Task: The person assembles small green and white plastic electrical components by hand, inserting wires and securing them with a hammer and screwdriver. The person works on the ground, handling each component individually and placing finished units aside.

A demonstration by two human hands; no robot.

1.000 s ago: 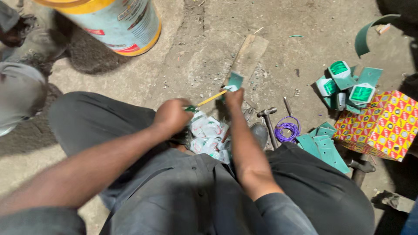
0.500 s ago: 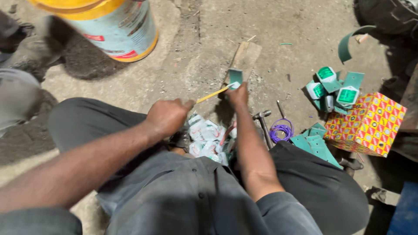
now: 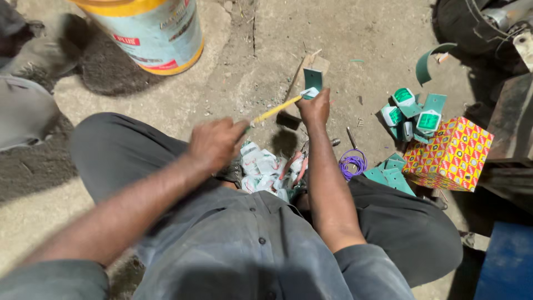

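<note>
A yellow-handled tool (image 3: 275, 111) is gripped in the closed left hand (image 3: 215, 144), its tip on a small green part (image 3: 312, 83) pinned by the closed right hand (image 3: 314, 106) on a wooden block (image 3: 300, 89); green parts (image 3: 413, 114) judged finished lie right of the block beside a patterned box (image 3: 448, 153), white packets (image 3: 264, 169) below it, on dusty concrete floor (image 3: 355, 33).

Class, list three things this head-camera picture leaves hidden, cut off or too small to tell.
1. Head view: the yellow tool's handle end, hidden inside the left hand.
2. Head view: the bucket's top, cut off by the upper edge.
3. Head view: the green piece, partly covered by the right hand; its shape is unclear.
</note>
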